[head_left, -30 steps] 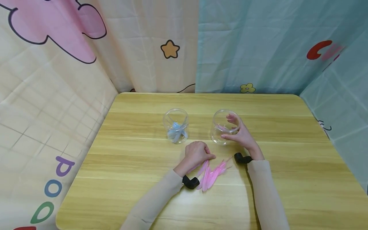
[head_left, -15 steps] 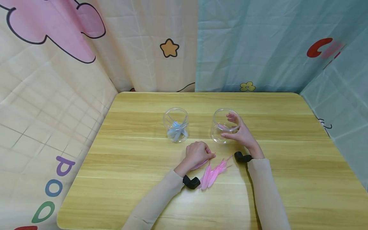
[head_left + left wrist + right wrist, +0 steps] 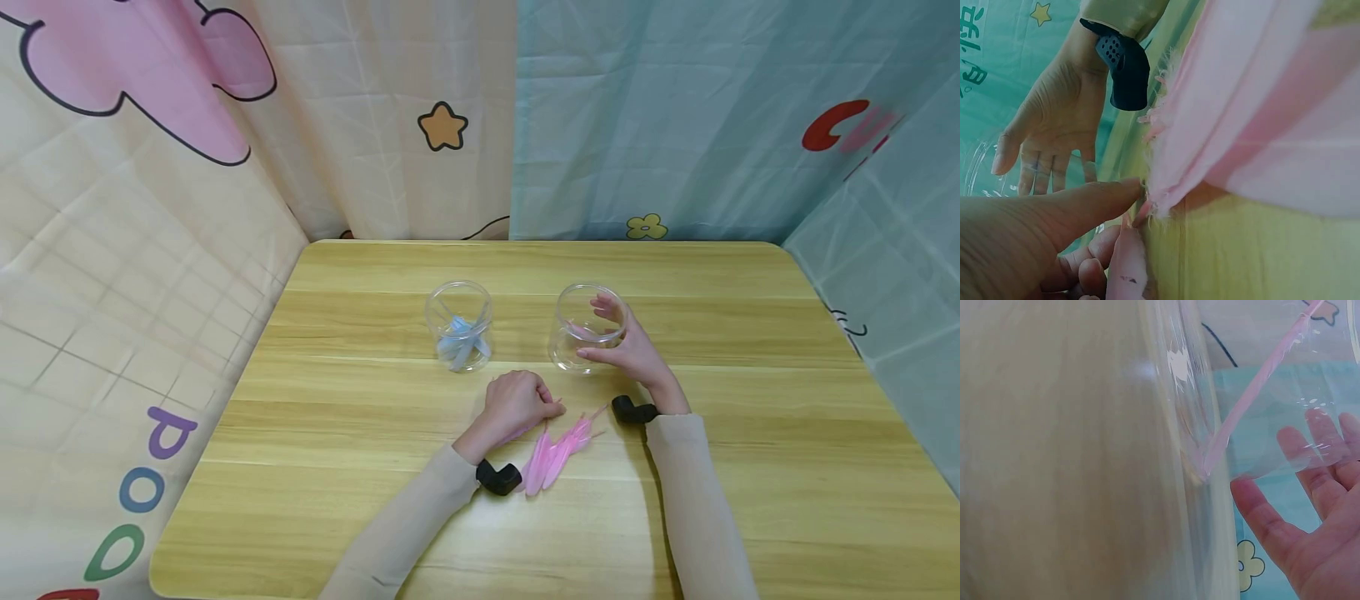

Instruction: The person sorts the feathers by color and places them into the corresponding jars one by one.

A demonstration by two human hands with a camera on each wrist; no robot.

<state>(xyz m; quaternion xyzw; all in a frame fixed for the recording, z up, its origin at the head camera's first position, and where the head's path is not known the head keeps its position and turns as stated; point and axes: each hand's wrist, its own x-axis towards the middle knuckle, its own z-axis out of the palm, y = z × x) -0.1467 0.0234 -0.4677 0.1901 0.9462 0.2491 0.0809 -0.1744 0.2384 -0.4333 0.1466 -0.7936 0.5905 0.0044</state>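
Note:
My left hand [image 3: 517,402] pinches a pale pink feather [image 3: 1127,262] by its quill end, thumb against the forefinger; most of this feather lies hidden under the hand in the head view. Just beside it a small heap of pink feathers [image 3: 551,462] lies on the table, large and close in the left wrist view. With thumb and fingers spread around its side, my right hand [image 3: 628,346] holds a clear cup [image 3: 566,337] standing upright on the table. Inside that cup leans one pink feather [image 3: 1257,384].
Left of the held cup stands a second clear cup [image 3: 431,321] with several pale blue feathers [image 3: 462,340] in it. The wooden table [image 3: 360,500] is bordered at the back by printed curtains [image 3: 480,192]. A black camera mount [image 3: 498,477] sits on the left wrist.
My left hand has drawn the pinched feather away from the heap, so that it now lies under the palm. The right hand and both cups stay where they were.

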